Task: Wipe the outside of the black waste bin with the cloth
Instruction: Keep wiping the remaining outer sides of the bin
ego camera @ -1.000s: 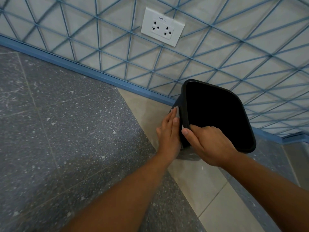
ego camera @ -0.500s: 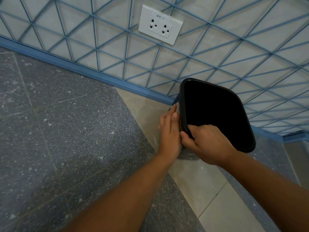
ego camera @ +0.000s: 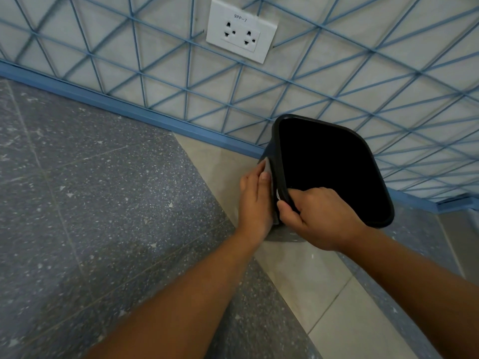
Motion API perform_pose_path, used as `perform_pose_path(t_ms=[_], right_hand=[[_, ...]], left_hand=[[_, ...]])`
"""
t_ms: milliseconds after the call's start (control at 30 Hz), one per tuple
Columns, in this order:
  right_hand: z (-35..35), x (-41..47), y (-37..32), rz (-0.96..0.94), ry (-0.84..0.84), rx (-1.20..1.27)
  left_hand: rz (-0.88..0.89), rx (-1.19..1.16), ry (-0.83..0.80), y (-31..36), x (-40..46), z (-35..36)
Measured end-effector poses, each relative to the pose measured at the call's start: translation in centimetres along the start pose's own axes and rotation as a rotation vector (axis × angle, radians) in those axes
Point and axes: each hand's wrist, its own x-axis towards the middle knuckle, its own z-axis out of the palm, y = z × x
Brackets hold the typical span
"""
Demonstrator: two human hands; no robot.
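My right hand [ego camera: 318, 218] has a grip on the bin [ego camera: 334, 172] at its near rim — thumb outside, fingers hooked over into the black inside — and holds it steady. My left hand [ego camera: 255, 200] lies flat against the bin's left outer wall, fingers straight and together, pinning the cloth [ego camera: 268, 165] between palm and plastic; only a pale strip of it shows past my fingertips and along the wall.

The bin stands on the floor [ego camera: 103, 203], on the pale tile just beside the blue skirting [ego camera: 129, 112] of the wall, below and to the right of the socket [ego camera: 241, 32]. Its mouth faces up toward me, so its long axis runs roughly vertical, leaning a little my way, I think.

I judge the wiping is under way on the left side. Next I would need to slide the cloth along that wall, then turn the bin with my right hand to bring the other sides round — the far ones sit close to the wall.
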Motion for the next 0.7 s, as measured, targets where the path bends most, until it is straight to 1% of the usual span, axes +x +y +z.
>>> perform_pose_path(t_ms=[100, 167, 233, 300, 367, 433, 500, 633, 700], right_hand=[[0.0, 0.1, 0.1, 0.000, -0.017, 0.010], [0.1, 0.0, 0.2, 0.003, -0.013, -0.003], [0.2, 0.1, 0.2, 0.003, 0.001, -0.017], [0.2, 0.1, 0.2, -0.001, 0.010, -0.006], [0.1, 0.2, 0.3, -0.004, 0.002, -0.004], [0.2, 0.1, 0.4, -0.004, 0.003, -0.011], [0.3, 0.2, 0.3, 0.000, 0.010, -0.019], [0.2, 0.3, 0.4, -0.004, -0.012, -0.014], [0.2, 0.2, 0.5, -0.008, 0.003, -0.021]], left_hand=[[0.071, 0.011, 0.001, -0.2, -1.0, 0.5], [0.044, 0.029, 0.006, -0.7, -1.0, 0.2], [-0.044, 0.022, 0.033, -1.0, -0.1, 0.1], [0.012, -0.015, 0.053, -0.6, -0.1, 0.3], [0.072, 0.012, 0.049, -0.6, -0.7, 0.5], [0.048, 0.023, 0.052, -1.0, -0.6, 0.4], [-0.024, 0.008, 0.081, -1.2, 0.2, 0.4], [0.056, -0.038, 0.081, -0.5, -1.0, 0.9], [0.029, -0.018, 0.090, -0.7, -0.7, 0.8]])
